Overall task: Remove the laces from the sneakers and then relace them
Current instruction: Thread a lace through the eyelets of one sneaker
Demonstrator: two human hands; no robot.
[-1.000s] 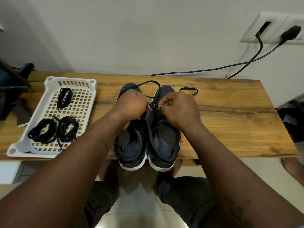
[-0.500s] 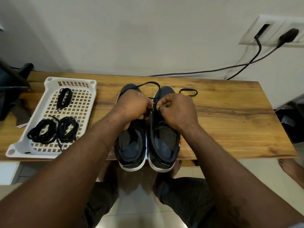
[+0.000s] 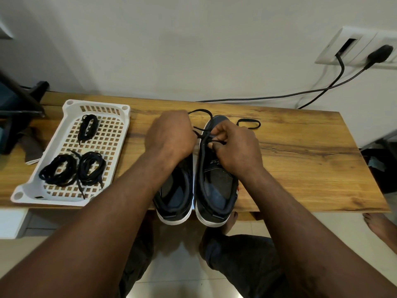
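Observation:
Two dark blue sneakers with white soles stand side by side at the front edge of the wooden table (image 3: 300, 164), heels toward me. My right hand (image 3: 234, 147) is over the right sneaker (image 3: 217, 190) and pinches its black lace (image 3: 204, 134) near the eyelets. My left hand (image 3: 169, 136) is curled over the toe half of the left sneaker (image 3: 174, 194) and holds the other stretch of the same lace, which loops behind it. A free end of lace (image 3: 249, 123) lies on the table beyond the right shoe.
A white perforated tray (image 3: 71, 198) at the left holds three bundles of black laces (image 3: 58, 173). A dark object (image 3: 17, 108) stands at the far left. Cables (image 3: 279, 96) run along the wall to a socket (image 3: 361, 48). A bare foot (image 3: 380, 226) shows at the lower right.
Both hands have shifted toward the toes of the shoes. The lace between them has been drawn out and now shows as crossed strands at the right sneaker's eyelets.

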